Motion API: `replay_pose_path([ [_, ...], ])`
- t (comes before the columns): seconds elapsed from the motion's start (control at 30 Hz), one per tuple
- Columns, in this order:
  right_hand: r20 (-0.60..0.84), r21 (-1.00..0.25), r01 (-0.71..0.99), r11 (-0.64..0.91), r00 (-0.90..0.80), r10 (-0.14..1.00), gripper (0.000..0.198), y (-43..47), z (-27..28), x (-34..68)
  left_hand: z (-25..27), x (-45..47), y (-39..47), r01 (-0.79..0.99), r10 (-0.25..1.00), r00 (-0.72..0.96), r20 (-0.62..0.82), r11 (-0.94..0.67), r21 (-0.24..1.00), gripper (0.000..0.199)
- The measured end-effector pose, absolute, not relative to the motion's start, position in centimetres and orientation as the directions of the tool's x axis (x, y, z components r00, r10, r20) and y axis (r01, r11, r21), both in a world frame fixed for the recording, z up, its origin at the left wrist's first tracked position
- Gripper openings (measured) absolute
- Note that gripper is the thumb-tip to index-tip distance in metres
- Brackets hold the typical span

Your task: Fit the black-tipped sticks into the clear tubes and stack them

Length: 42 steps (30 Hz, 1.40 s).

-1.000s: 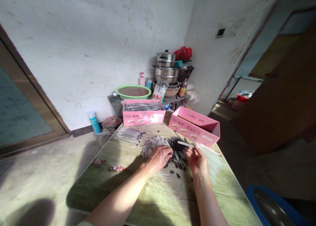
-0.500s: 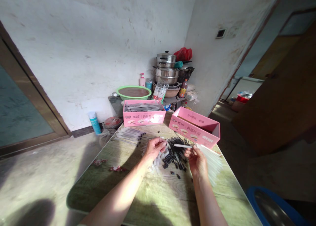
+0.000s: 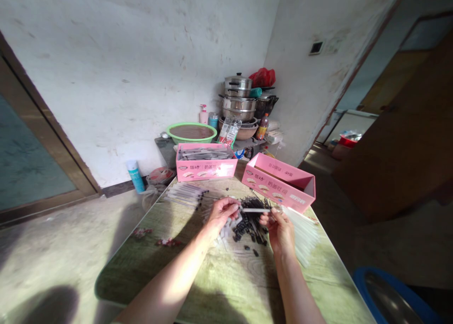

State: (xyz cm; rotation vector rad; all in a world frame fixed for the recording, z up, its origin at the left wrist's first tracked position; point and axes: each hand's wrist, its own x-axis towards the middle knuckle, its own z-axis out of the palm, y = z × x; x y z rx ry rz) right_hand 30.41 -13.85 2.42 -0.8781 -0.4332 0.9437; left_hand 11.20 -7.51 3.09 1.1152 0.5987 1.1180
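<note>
My right hand (image 3: 281,227) pinches a white pen barrel (image 3: 256,210) by its right end. The barrel lies nearly level, and its left end is at the fingertips of my left hand (image 3: 223,213). Those left fingers are pinched together; a small dark bit shows at their tips, too small to name. Under and between the hands is a heap of black pen parts (image 3: 249,232), with small whitish pieces (image 3: 223,236) on its left side. Clear-white tubes (image 3: 303,234) lie fanned out to the right of my right hand. A row of dark-tipped pens (image 3: 186,195) lies to the left.
A pink box (image 3: 207,168) full of pens stands at the table's back, and a second pink box (image 3: 279,184) stands right of it. Behind them are a green basin (image 3: 191,139) and stacked steamer pots (image 3: 239,104). A blue tub (image 3: 364,279) is at lower right.
My right hand has moved slightly left, bringing the barrel's left end up to my left fingertips. My left hand has barely moved.
</note>
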Motion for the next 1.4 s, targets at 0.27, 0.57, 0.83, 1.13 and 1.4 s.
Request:
replay_pose_path([
  [0.27, -0.052, -0.803, -0.524, 0.284, 0.536, 0.843, 0.040, -13.9, 2.4, 30.5, 3.1, 10.9, -7.1, -0.449, 0.922, 0.373, 0.104, 0.081, 0.890, 0.045],
  [0.57, -0.052, -0.802, -0.524, 0.285, 0.537, 0.842, 0.039, -13.8, 2.4, 30.5, 2.6, 10.8, -6.9, -0.481, 0.905, 0.422, -0.063, 0.282, 0.830, 0.051],
  [0.83, -0.044, -0.808, -0.520, 0.277, 0.522, 0.852, 0.039, -13.8, 2.3, 30.5, 2.4, 11.2, -7.3, -0.451, 0.912, 0.409, -0.014, 0.216, 0.866, 0.043],
  [1.13, -0.038, -0.808, -0.515, 0.286, 0.530, 0.847, 0.041, -13.9, 2.6, 30.2, 2.2, 11.6, -7.3, -0.441, 0.909, 0.418, 0.006, 0.196, 0.876, 0.043],
  [1.4, -0.030, -0.812, -0.505, 0.292, 0.536, 0.844, 0.041, -13.9, 2.7, 30.1, 2.3, 11.6, -7.5, -0.444, 0.909, 0.416, 0.016, 0.187, 0.876, 0.043],
])
